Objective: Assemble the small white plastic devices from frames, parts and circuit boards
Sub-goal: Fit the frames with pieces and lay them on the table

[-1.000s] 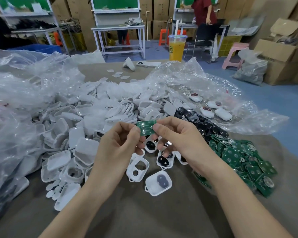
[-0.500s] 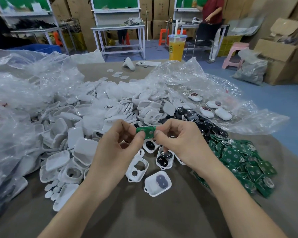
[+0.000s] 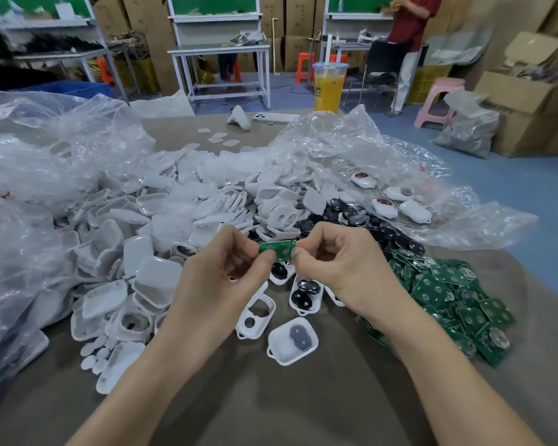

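Both hands hold one small green circuit board [image 3: 277,250] above the table. My left hand [image 3: 221,278] pinches its left end and my right hand [image 3: 339,265] pinches its right end. Below them lie a white frame [image 3: 255,315] with two openings, a white shell [image 3: 292,344] with a dark pad inside, and two more shells [image 3: 305,292] holding black parts. A heap of green circuit boards [image 3: 448,300] lies to the right. A big pile of white plastic shells [image 3: 149,239] spreads to the left.
Black round parts [image 3: 361,220] lie behind my right hand. A few finished white devices [image 3: 397,204] rest on crumpled clear plastic [image 3: 368,162]. Large plastic bags [image 3: 29,175] bulge at the left. A cup of orange drink [image 3: 329,86] and a phone [image 3: 276,117] stand at the table's far edge.
Both hands have kept hold of the green board and lowered it slightly toward the shells, turning it a little between the fingers.
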Tool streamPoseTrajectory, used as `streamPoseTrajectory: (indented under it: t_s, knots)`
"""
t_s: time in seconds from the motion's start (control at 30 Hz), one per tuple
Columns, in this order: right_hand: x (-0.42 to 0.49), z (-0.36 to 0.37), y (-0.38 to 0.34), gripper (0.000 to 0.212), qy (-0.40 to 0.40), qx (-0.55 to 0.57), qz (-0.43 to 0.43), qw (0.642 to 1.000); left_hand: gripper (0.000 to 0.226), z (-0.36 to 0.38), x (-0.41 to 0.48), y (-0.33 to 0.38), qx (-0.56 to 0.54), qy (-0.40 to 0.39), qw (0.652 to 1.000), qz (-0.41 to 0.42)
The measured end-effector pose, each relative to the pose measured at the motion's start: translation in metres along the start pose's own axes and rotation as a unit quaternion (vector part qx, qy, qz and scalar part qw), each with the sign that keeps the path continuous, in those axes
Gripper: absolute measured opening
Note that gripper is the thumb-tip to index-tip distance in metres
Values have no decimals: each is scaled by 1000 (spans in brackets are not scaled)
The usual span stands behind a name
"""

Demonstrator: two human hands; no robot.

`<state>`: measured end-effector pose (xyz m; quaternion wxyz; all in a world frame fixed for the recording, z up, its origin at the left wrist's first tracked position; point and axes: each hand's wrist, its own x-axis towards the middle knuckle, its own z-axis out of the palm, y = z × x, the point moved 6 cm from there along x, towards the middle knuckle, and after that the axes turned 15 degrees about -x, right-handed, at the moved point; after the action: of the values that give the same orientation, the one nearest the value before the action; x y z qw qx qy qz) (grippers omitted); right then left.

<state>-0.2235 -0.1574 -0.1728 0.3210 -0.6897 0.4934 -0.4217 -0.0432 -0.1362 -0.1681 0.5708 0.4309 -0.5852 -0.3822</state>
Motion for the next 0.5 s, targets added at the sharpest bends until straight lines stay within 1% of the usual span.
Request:
streamPoseTrajectory:
  t_s: [0.1,0.17,0.2,0.27,0.33,0.37,0.43,0.5]
  knots:
    - [1,0,0,15,10,-2,-7,1000,22,0,1,1,4,6,1000,-7]
    - [1,0,-1,9,14,22,-4,1000,21,-1,1,3,-9,21,1000,-15]
    - [2,2,-1,7,12,46,4,999,22,-1,2,3,-31,29,999,-21]
    - [2,9,-1,14,-4,105,27,994,22,2,1,2,-121,35,991,-49]
    - [2,18,-3,17,-29,153,35,987,22,11,-1,-1,-209,16,974,-90]
    - [2,22,-4,17,-33,181,40,982,23,16,-2,-3,-217,-1,971,-102]
    - [0,26,-6,19,-30,251,55,966,23,23,-4,-6,-168,-31,980,-101]
    - [0,28,-9,19,-21,279,52,959,21,25,-6,-5,-103,-39,991,-70]
